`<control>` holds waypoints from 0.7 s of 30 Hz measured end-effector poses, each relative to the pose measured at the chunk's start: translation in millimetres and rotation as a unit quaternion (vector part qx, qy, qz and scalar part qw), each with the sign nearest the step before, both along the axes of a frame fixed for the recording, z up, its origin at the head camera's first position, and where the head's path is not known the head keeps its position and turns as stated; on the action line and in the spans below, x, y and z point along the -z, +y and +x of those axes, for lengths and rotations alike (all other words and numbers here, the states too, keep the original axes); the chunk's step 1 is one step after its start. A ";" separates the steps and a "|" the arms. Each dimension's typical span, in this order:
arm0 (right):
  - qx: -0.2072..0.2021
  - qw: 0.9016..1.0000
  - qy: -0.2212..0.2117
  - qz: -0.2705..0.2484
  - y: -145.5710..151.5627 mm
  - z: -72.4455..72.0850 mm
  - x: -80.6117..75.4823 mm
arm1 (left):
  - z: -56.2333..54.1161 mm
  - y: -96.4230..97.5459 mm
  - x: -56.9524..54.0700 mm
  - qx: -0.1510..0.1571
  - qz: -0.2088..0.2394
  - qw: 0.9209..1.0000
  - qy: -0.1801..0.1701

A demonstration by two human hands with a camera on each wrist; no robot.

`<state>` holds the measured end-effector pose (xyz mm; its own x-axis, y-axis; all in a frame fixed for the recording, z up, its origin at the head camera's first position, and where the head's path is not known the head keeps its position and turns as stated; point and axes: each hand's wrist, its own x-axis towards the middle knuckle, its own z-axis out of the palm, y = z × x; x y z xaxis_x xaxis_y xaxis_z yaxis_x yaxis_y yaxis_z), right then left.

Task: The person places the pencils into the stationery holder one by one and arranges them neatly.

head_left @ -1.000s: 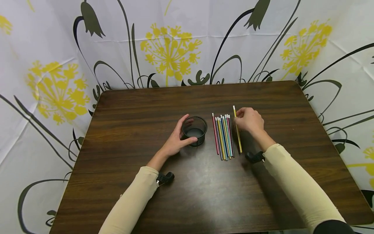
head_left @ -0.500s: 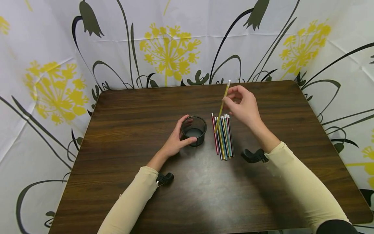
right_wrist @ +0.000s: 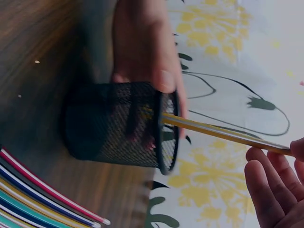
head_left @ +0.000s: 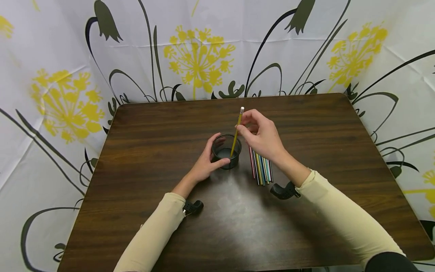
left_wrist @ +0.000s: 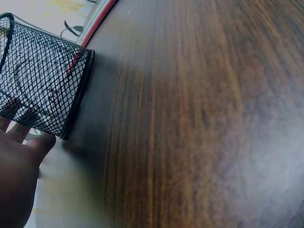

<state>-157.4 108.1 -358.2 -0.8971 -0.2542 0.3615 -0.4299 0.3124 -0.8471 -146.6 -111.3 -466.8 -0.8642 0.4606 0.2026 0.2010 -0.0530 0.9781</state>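
Observation:
A black mesh pencil cup (head_left: pixel 234 162) stands upright on the brown table, its wall also showing in the left wrist view. My left hand (head_left: pixel 203 164) holds it from the left, thumb across the near side and fingers round the far side. Between thumb and fingertips my right hand (head_left: pixel 263 134) pinches a yellow pencil (head_left: pixel 236 130), white eraser end up. The pencil tilts, with its lower end inside the cup; in the right wrist view the pencil (right_wrist: pixel 213 130) passes through the cup's mouth. Several coloured pencils (head_left: pixel 261 170) lie side by side right of the cup, their far ends hidden by my right hand.
The dark wood-grain table (head_left: pixel 153 132) reaches back to a white curtain (head_left: pixel 217 15) with yellow and grey-green flower prints. A black wrist camera (head_left: pixel 193 207) sits on the left wrist, another wrist camera (head_left: pixel 284 191) on the right, both low over the table.
My right hand has lifted the yellow pencil from the right side of the row, carried it left over the other pencils and lowered its end into the cup. The left hand stays put.

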 end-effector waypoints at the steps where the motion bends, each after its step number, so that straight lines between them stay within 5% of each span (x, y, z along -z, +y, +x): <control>1: -0.004 1.000 0.000 0.008 -1.1 0.7 2.3 | 0.0 0.0 0.0 0.000 0.000 1.000 -0.003; 21: -0.031 0.996 -0.039 0.070 -14.1 5.4 43.9 | 0.5 -0.9 -0.3 -0.002 -0.023 1.000 0.002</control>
<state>-152.0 94.1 -402.0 -0.9021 -0.3535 0.2477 -0.3861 0.4043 -0.8291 -146.1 -112.2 -466.5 -0.8649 0.4670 0.1838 0.2045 -0.0066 0.9789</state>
